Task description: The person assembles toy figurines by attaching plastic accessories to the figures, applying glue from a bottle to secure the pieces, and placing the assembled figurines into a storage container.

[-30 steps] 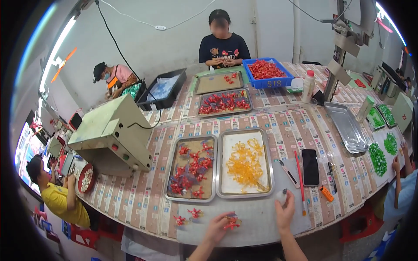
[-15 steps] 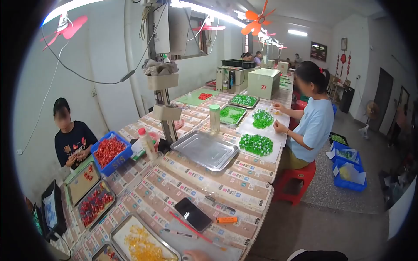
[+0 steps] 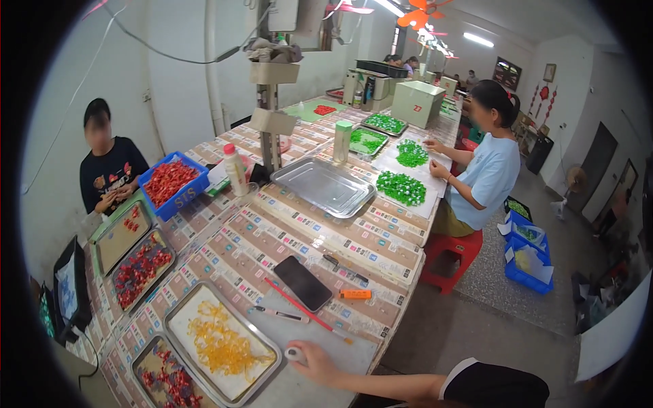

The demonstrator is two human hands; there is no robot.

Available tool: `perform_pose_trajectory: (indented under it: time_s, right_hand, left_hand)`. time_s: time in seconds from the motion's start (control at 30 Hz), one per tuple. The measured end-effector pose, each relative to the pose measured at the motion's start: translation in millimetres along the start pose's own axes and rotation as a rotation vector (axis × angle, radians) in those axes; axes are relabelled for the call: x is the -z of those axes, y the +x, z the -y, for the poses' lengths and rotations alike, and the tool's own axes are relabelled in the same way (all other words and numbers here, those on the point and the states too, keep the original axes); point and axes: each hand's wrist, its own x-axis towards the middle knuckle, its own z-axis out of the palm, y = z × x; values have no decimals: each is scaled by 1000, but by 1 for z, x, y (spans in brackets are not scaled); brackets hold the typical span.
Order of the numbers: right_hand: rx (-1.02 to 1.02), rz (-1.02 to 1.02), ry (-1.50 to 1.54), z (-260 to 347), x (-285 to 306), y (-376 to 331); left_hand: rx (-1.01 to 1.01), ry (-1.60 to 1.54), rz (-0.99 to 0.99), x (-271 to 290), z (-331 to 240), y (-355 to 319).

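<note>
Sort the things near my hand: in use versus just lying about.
Likely in use: right hand pinching a small white piece; tray of yellow pieces; tray of red pieces.
Lying about: phone; red pen; orange marker; steel tray.

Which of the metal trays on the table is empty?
The large steel tray beside the upright post, mid-table. It is bare, while the tray by the person's hand holds yellow pieces and others hold red ones.
</note>
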Motion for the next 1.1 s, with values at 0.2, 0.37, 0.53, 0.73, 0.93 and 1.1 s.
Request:
perform_pose_trajectory:
  time_s: [0.2, 0.37, 0.53, 0.73, 0.93, 1.1]
  right_hand:
    - [-79, -5, 8, 2, -8, -12]
    - [-90, -16, 82, -1, -8, -14]
    - [-71, -20, 75, 8, -13, -16]
    - [-39, -31, -28, 0, -12, -14]
    - [-101, -92, 50, 13, -7, -12]
    - [-31, -200, 115, 8, -2, -22]
  left_hand:
    - [-642, 454, -182, -23, 47, -70]
    - [-582, 603, -182, -39, 43, -69]
    - [-551, 604, -174, -37, 46, -76]
    - [-505, 625, -180, -34, 42, -71]
    - [-455, 655, -249, -30, 38, -69]
    - [-476, 441, -257, -48, 53, -71]
